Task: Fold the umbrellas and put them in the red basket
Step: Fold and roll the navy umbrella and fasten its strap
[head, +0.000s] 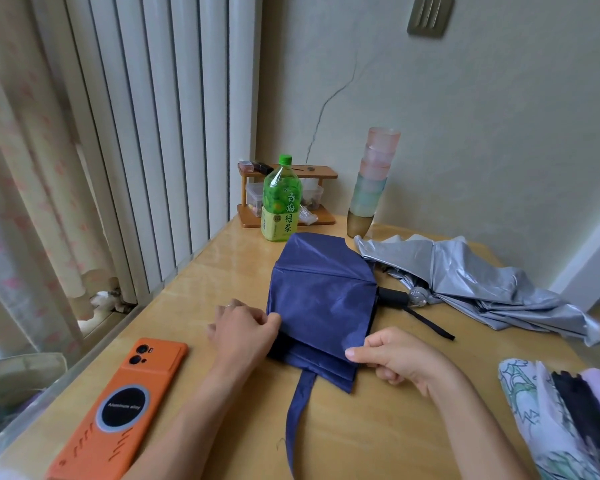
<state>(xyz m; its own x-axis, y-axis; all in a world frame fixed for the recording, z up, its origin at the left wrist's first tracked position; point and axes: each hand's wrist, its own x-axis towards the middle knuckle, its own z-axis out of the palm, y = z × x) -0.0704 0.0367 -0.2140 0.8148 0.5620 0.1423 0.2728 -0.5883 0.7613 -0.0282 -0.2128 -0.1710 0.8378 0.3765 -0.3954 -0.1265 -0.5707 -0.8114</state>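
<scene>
Wooden table (378, 431) is filling the lower frame, bearing the blue umbrella (323, 299) at centre. Left hand (243, 329) and right hand (399, 358) are pinching its canopy edges, flattening pleats; rolling it tight and wrapping the strap (297, 410) is probably coming next.

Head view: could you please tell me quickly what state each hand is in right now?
Left hand: pinches the blue umbrella at its left edge.
Right hand: pinches the same umbrella's folded fabric on its right side.
</scene>
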